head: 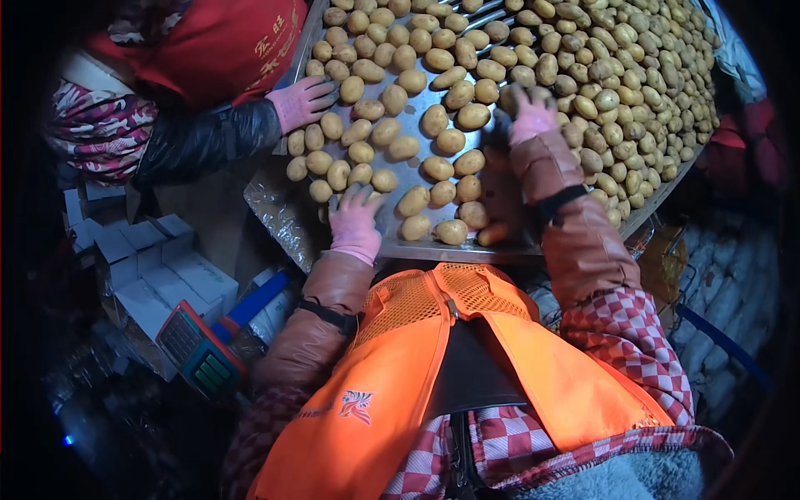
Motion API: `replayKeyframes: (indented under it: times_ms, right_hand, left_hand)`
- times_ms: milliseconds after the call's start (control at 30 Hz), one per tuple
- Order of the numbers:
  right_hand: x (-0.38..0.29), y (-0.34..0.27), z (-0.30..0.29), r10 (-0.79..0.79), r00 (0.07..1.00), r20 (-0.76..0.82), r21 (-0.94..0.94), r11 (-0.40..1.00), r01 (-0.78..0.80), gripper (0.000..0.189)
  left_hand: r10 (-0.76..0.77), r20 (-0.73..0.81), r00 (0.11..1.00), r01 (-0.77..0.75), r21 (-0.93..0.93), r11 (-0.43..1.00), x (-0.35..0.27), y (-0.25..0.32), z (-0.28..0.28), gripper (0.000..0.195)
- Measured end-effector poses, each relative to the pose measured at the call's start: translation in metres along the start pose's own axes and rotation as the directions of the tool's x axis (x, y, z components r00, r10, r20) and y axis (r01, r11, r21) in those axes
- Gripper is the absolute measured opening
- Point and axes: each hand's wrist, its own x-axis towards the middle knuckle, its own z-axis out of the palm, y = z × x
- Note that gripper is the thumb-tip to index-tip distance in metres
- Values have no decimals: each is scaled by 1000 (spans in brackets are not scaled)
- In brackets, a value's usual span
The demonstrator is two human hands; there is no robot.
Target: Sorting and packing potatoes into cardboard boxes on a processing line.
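Loose potatoes (414,201) lie scattered over a metal sorting table (406,170) before me, and a dense heap of potatoes (625,94) covers its right side. Both my hands wear pink gloves with dark fingertips. My left hand (355,220) is at the table's near left edge, fingers spread, against potatoes there; whether it grips one cannot be told. My right hand (531,112) reaches to the left border of the heap, its blurred fingers over potatoes; its hold is unclear.
At the left, a co-worker's gloved hand (303,103) touches the table edge by some potatoes. White cartons (169,269) and a digital scale (200,353) stand at lower left. Filled bags (719,294) lie at the right. Metal bars (490,19) show at the table's far side.
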Motion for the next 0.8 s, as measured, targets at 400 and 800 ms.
replayKeyframes:
  times_ms: [400, 800]
  right_hand:
    - [-111, -35, 17, -365, 930, 43, 619, 741, 262, 47]
    - [-137, 22, 20, -278, 951, 135, 984, -78, -162, 46]
  left_hand:
    - [-164, 179, 970, 164, 12, 986, 177, -4, -17, 29]
    - [-88, -2, 996, 55, -759, 649, 235, 52, -16, 32]
